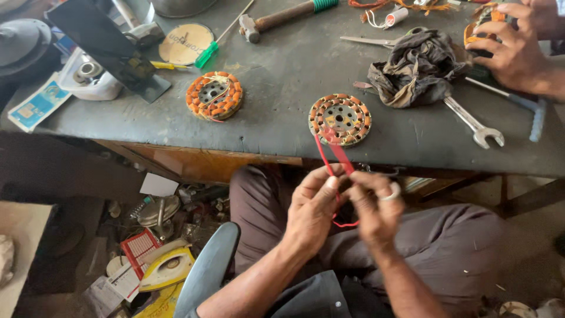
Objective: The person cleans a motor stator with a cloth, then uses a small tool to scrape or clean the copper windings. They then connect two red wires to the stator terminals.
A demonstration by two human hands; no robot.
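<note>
Red strip point(335, 154) pinched between left hand point(313, 207) and right hand point(375, 207) — far end on wound stator point(340, 119).

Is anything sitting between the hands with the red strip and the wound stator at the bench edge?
Nothing visible. Both hands hold the red strip, which runs straight up to the stator unobstructed.
</note>
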